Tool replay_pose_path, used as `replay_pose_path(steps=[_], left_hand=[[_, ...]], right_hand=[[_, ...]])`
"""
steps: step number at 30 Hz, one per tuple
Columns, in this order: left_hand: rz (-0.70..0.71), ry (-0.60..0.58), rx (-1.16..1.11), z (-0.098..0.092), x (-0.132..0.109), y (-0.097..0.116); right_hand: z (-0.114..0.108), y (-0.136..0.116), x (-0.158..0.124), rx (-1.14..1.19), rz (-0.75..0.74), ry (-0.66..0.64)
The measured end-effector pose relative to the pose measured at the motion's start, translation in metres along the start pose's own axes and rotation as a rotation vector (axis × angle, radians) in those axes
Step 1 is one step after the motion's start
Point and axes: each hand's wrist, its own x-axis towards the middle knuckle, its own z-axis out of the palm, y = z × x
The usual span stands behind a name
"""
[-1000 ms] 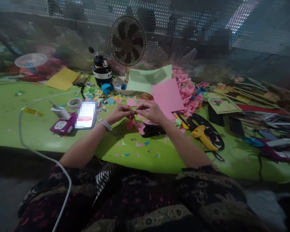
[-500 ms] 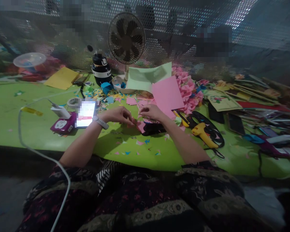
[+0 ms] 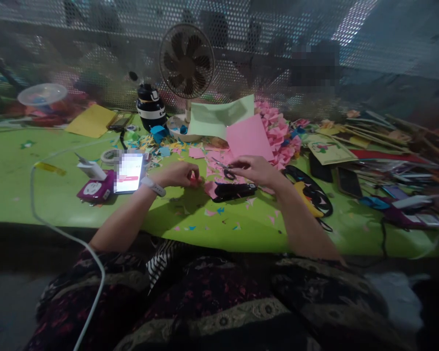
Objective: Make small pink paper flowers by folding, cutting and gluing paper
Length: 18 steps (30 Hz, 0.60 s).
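My left hand (image 3: 179,174), with a watch on the wrist, is curled closed around a small pink paper piece (image 3: 195,181), mostly hidden by the fingers. A pair of scissors (image 3: 227,173) is at the fingertips of my right hand (image 3: 254,169), which is closed on the dark handles. The blades point up and left over pink paper scraps. Just below the right hand lies a black stapler (image 3: 234,191), with pink paper (image 3: 209,189) at its left end.
A lit phone (image 3: 129,173) and a purple power adapter (image 3: 97,189) stand left of my hands. Behind are a pink sheet (image 3: 249,139), a fan (image 3: 186,61) and a black bottle (image 3: 151,109). A yellow glue gun (image 3: 309,200) lies right. A white cable (image 3: 69,234) hangs over the table edge.
My right hand has moved right and away from the left hand, and the scissors now show at its fingers. My left hand has drawn slightly left, its fingers more curled.
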Motion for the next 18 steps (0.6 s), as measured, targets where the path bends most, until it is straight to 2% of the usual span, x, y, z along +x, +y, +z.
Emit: replay_pose_path(steps=[6,12,15,18], left_hand=[[-0.04,0.036,0.179,0.0,-0.008,0.005],[-0.107,0.23,0.367,0.02,-0.026,0.014],[-0.119,0.254,0.468,0.03,-0.028,0.022],[-0.136,0.237,0.584,0.038,-0.024,0.026]], right_hand=[[-0.009,0.02,-0.074,-0.171,0.022,0.166],[-0.007,0.063,-0.147,-0.393,0.084,0.52],[-0.01,0.08,-0.176,-0.494,0.185,0.658],[-0.013,0.091,-0.193,-0.586,0.333,0.658]])
